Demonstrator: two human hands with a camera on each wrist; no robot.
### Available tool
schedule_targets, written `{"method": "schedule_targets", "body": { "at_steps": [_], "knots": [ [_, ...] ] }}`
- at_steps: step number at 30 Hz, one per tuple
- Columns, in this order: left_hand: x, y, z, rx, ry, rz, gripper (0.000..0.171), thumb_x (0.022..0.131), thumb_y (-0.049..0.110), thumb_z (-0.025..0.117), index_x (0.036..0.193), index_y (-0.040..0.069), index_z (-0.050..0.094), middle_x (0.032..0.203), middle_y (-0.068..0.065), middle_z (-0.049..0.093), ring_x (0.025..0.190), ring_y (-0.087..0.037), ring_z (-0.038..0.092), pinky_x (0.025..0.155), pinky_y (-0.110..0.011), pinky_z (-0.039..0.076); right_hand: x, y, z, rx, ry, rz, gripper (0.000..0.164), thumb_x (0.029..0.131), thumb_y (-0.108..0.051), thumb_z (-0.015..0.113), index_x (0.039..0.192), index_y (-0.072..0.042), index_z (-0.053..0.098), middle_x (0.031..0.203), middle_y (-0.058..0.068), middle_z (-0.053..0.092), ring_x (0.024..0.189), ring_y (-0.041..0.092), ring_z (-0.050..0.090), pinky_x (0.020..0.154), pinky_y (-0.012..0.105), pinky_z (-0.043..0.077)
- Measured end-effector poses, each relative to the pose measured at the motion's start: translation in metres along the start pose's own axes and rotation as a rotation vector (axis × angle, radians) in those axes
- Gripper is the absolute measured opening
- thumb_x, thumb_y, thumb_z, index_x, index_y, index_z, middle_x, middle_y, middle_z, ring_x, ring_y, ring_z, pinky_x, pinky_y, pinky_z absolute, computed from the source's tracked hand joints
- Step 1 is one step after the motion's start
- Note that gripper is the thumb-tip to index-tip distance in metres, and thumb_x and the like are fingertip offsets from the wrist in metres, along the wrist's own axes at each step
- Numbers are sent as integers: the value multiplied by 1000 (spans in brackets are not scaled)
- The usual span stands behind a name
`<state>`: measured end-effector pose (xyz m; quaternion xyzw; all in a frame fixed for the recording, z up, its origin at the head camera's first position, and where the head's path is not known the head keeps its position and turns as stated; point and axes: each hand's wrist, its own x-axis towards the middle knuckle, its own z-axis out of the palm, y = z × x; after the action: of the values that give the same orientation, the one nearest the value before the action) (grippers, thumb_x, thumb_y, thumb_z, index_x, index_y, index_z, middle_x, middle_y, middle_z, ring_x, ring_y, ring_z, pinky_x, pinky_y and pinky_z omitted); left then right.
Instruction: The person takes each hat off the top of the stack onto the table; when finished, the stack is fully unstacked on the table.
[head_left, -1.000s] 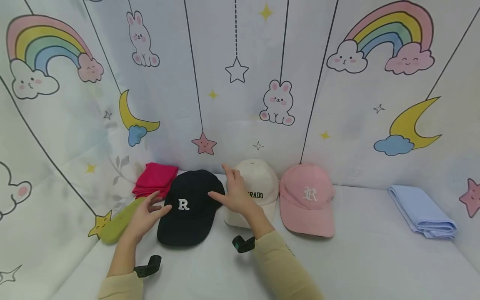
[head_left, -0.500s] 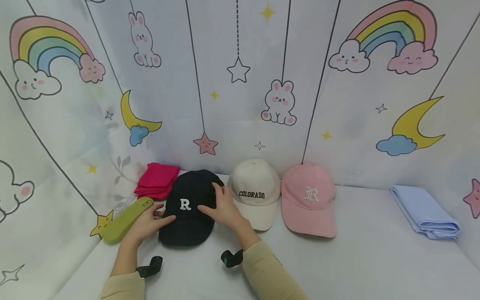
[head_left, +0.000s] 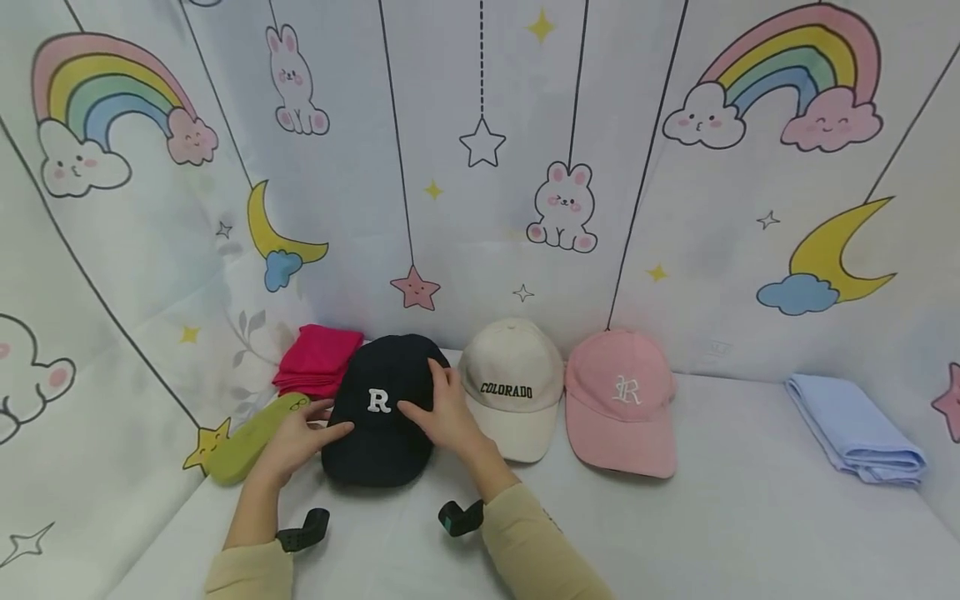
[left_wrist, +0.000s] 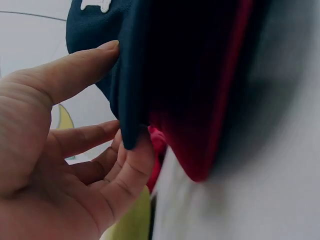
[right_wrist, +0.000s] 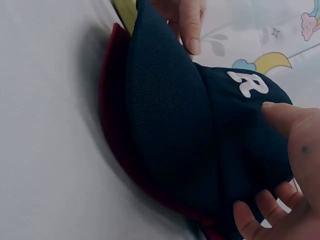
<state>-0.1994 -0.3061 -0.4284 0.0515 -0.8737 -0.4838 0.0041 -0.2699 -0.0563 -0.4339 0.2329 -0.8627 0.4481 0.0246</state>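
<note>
Head view. Navy cap [head_left: 382,412], white "R" on the front, brim toward the person, on the white table [head_left: 712,517] at the left end of a row of three caps. Left hand [head_left: 296,437] at the cap's left edge, thumb on top of the brim, fingers at the side. Right hand [head_left: 446,412] on the cap's right side, thumb laid on the crown near the letter, fingers curved over the crown. Cream cap [head_left: 513,387], lettered "COLORADO", just beside the navy cap on its right; pink cap [head_left: 618,400] next along. Red cloth [head_left: 318,362], folded, behind the navy cap to the left; green case [head_left: 251,437] near the left hand. Blue cloth [head_left: 855,429], folded, well apart at the far right.

Left wrist view. Left hand [left_wrist: 55,170] pinches the brim edge of the navy cap [left_wrist: 150,60]: thumb above, fingers curled beneath. Brim underside red.

Right wrist view. Right hand [right_wrist: 285,180] clamped on the crown of the navy cap [right_wrist: 200,130], thumb on top, fingertips [right_wrist: 245,215] under the edge. Left hand [right_wrist: 187,22] on the far brim edge.
</note>
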Motion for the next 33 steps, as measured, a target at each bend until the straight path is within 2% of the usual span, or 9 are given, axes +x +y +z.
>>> {"method": "schedule_targets", "body": {
  "at_steps": [4,11,15,19,24,33],
  "knots": [
    [-2,11,0,-7,27,22,79,93,30,75,149,-11,37,134,-29,51,114,-37,54,78,-29,53,1,-5,-8,6,25,-2,88,94,-43,70,159,-7,23,140,18,35,128,30,44,109,47,39],
    [-6,34,3,-61,79,16,78,93,31,74,150,-8,38,139,-27,50,119,-39,55,88,-30,55,5,-15,-29,15,48,-18,86,94,-37,72,158,-5,25,137,19,36,127,32,41,107,49,40],
    [-8,45,4,-117,120,2,76,93,31,75,151,-4,40,135,-25,52,117,-35,53,83,-21,53,9,-22,-40,26,49,-26,86,94,-36,73,158,-5,26,135,20,37,124,32,44,107,48,40],
    [-10,54,5,-126,150,-2,77,92,35,76,151,0,42,135,-23,53,117,-32,52,80,-16,50,11,-25,-50,43,69,-25,86,93,-34,74,158,-5,27,136,20,37,124,33,46,107,49,40],
    [-15,65,6,-157,164,26,76,92,34,76,152,2,42,136,-22,54,118,-33,54,83,-16,49,10,-30,-64,58,67,-23,85,92,-34,74,158,-7,27,137,19,36,125,33,45,107,50,40],
    [-21,96,13,-213,193,92,73,91,30,78,151,5,45,133,-19,55,113,-29,53,80,-16,52,4,-42,-103,47,111,-107,83,93,-30,75,157,-4,29,133,19,37,120,33,47,103,48,43]
  ]
}}
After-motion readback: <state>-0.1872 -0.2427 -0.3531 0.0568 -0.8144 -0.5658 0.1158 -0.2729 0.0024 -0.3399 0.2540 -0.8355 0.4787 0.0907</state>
